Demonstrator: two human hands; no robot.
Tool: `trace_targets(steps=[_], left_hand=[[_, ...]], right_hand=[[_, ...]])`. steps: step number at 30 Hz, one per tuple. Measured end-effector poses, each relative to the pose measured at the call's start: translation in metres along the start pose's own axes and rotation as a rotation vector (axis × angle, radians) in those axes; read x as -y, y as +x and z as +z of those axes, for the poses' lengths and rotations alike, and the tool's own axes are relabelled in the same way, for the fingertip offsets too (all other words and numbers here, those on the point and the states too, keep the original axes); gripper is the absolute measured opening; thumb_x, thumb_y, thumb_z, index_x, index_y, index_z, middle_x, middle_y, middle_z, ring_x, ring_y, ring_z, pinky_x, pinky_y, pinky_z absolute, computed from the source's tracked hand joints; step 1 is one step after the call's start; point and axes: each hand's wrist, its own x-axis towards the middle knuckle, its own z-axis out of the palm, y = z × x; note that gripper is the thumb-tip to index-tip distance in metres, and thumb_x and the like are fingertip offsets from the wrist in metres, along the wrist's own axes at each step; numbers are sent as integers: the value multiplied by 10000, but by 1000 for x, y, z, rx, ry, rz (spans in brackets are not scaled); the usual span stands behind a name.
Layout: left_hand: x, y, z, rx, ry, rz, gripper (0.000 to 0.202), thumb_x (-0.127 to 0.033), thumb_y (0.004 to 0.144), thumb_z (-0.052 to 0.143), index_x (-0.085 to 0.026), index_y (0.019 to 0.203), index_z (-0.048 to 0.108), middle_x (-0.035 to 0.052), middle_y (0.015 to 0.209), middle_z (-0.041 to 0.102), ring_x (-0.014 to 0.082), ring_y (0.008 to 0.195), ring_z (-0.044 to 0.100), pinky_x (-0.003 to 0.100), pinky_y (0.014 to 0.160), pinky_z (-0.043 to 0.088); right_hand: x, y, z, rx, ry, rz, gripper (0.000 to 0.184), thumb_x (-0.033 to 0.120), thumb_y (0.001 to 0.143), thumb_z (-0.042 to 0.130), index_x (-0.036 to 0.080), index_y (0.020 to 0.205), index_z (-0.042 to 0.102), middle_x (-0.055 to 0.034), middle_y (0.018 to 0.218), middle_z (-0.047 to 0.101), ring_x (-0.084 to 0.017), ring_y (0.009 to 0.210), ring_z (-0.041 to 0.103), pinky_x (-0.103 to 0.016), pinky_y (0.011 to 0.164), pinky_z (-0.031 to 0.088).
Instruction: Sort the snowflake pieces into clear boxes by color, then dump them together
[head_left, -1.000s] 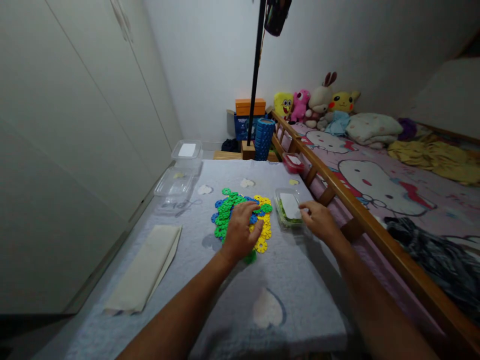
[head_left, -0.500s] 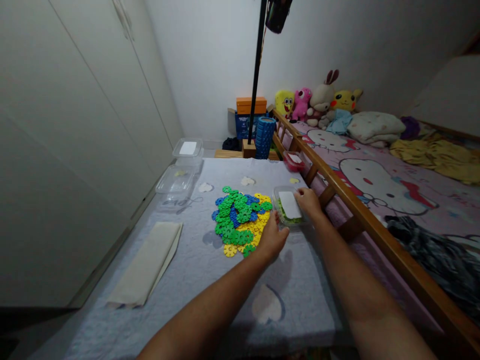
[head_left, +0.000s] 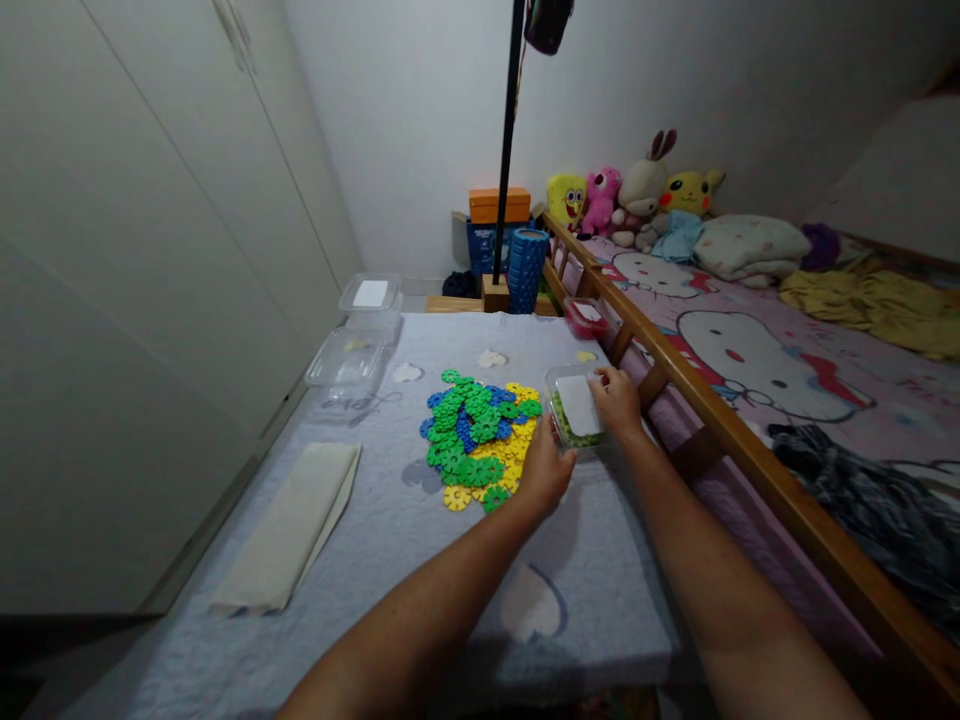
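A small clear plastic box (head_left: 576, 412) with a white-labelled lid and green pieces inside sits at the table's right side. My right hand (head_left: 616, 400) grips its far right edge, fingers curled on the lid. My left hand (head_left: 546, 470) holds the box's near left corner, fingers wrapped against it. Just left of the box lies a pile of green, blue and yellow flower-shaped plastic discs (head_left: 478, 438) on the pale blue cloth (head_left: 420, 560).
Two clear lidded boxes (head_left: 351, 358) stand at the far left of the table, a folded cream cloth (head_left: 289, 525) lies near left. A small red box (head_left: 586, 317) sits by the wooden bed rail (head_left: 720, 420) on the right. A black pole (head_left: 505, 150) rises behind.
My left hand left the disc pile and moved right to the clear box's near corner. My right hand shifted forward onto the box's far edge.
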Motion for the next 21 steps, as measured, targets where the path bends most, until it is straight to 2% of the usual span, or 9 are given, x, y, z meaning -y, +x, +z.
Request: trace_targets(steps=[6,12,16,21], left_hand=[[-4,2,-3,41,28,-29,699,-61,749,725,-228,1390,501,110,1280,689,236,1154,670,437,1079,501],[-11,3,-5,57,31,-93,935,-79,756,737,-233,1577,318,120,1292,668,229,1137,680,400,1034,528],[-11,7,-8,104,17,-80,963,-97,742,779,-238,1586,336,113,1263,671,232,1111,687,405,1028,532],[-11,11,-13,105,77,-106,1052,-119,715,831,-230,1615,299,118,1243,650,238,1102,668,420,1029,527]], right_hand=[[7,-2,-7,14,-7,20,378,316,889,482,148,1129,720,-138,1011,758,-270,911,662,-381,893,492],[15,-7,-16,35,-66,76,351,285,931,477,169,1177,699,-145,1065,773,-285,962,687,-369,893,491],[19,-10,-22,31,-94,92,359,265,960,456,151,1250,634,-147,1006,773,-290,928,699,-359,865,478],[21,-13,-28,30,-73,87,352,262,983,403,143,1264,576,-154,969,766,-292,892,707,-350,826,473]])
